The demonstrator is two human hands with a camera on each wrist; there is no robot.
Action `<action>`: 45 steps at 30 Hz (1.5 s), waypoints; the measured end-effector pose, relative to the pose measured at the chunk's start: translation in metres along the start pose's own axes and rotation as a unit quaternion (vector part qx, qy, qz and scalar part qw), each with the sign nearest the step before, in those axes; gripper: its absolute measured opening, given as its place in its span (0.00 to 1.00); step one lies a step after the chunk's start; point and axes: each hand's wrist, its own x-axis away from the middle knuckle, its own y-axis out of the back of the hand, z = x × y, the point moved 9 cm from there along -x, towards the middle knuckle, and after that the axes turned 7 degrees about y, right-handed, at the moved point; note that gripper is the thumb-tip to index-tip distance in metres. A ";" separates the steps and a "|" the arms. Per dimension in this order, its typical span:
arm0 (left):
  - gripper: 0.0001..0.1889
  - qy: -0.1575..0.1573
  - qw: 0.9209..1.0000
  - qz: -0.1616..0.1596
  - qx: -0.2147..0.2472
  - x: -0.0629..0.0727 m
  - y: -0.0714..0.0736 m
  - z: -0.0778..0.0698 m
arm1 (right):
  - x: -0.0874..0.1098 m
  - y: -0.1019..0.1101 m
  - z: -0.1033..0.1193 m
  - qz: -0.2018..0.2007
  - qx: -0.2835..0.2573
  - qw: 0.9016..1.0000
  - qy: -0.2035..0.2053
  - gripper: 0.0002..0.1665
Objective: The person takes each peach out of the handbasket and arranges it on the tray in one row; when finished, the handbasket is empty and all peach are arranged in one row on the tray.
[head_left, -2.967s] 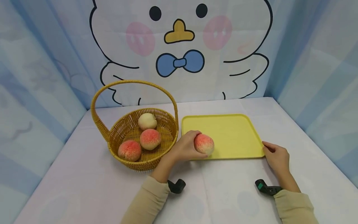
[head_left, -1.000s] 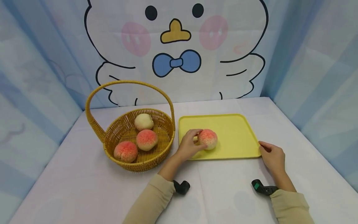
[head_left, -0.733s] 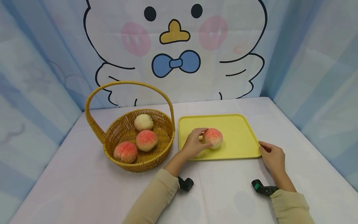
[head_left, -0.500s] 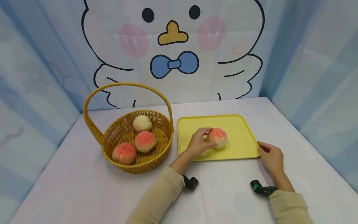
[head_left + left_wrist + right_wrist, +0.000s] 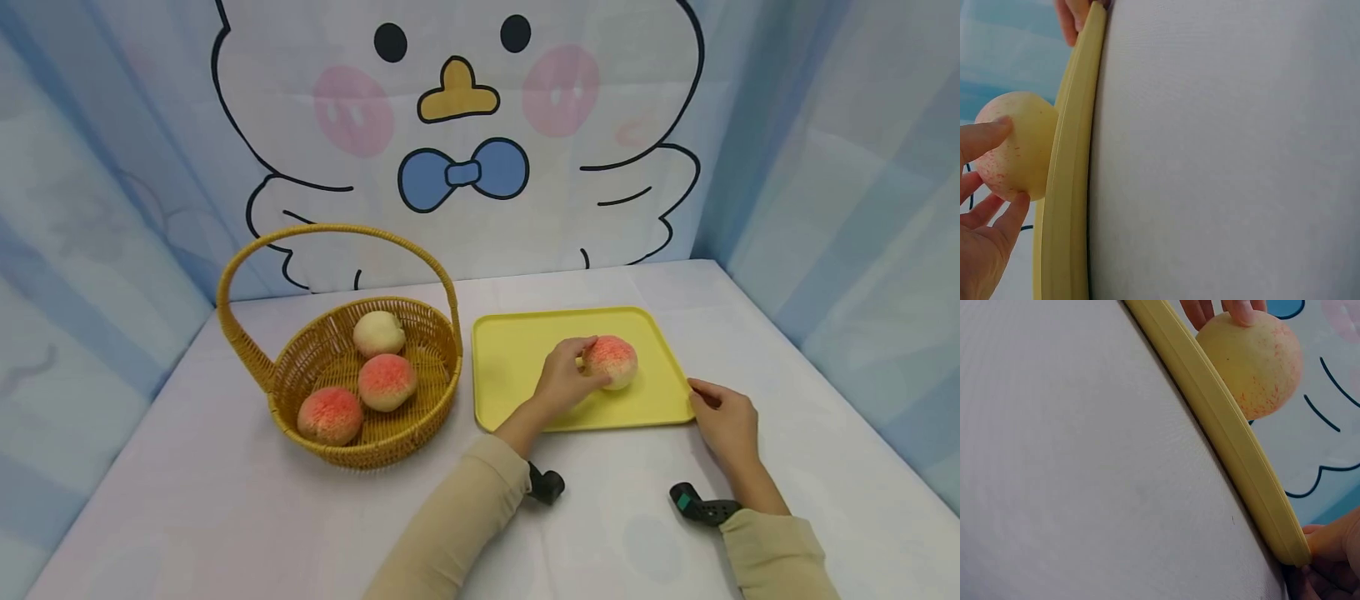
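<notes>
My left hand (image 5: pixel 564 379) holds a pink-and-cream peach (image 5: pixel 613 363) between thumb and fingers, low over the right half of a yellow tray (image 5: pixel 510 358). In the left wrist view the thumb lies on one side of the peach (image 5: pixel 1029 144) and the fingertips on the other. My right hand (image 5: pixel 727 421) pinches the tray's near right corner. The right wrist view shows its thumb and fingers at the end of the tray rim (image 5: pixel 1222 431).
Left of the tray stands a wicker basket (image 5: pixel 281 400) with a tall arched handle (image 5: pixel 330 229). Inside lie two pink peaches (image 5: pixel 387 382) and a pale cream one (image 5: pixel 378 334). Curtains with a cartoon print close off the back and sides of the white-covered table (image 5: pixel 225 517).
My left hand has carried the peach from the tray's near left corner rightward across the tray. The right hand keeps its hold on the corner. The head view has shifted slightly.
</notes>
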 end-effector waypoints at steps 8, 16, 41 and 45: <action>0.28 0.031 0.999 -0.017 -0.014 -0.009 -0.009 -0.004 | 0.000 0.000 0.005 -0.012 0.003 1.000 0.013 0.18; 0.28 0.048 0.997 -0.047 -0.025 -0.012 -0.018 -0.009 | -0.001 -0.004 0.006 0.000 -0.007 1.000 0.002 0.19; 0.24 0.067 0.993 -0.088 -0.034 -0.023 -0.039 -0.027 | 0.000 0.003 0.008 -0.007 -0.002 1.000 0.009 0.18; 0.24 0.075 0.993 -0.086 -0.034 -0.024 -0.044 -0.027 | 0.001 0.004 0.007 -0.011 -0.002 1.000 0.009 0.18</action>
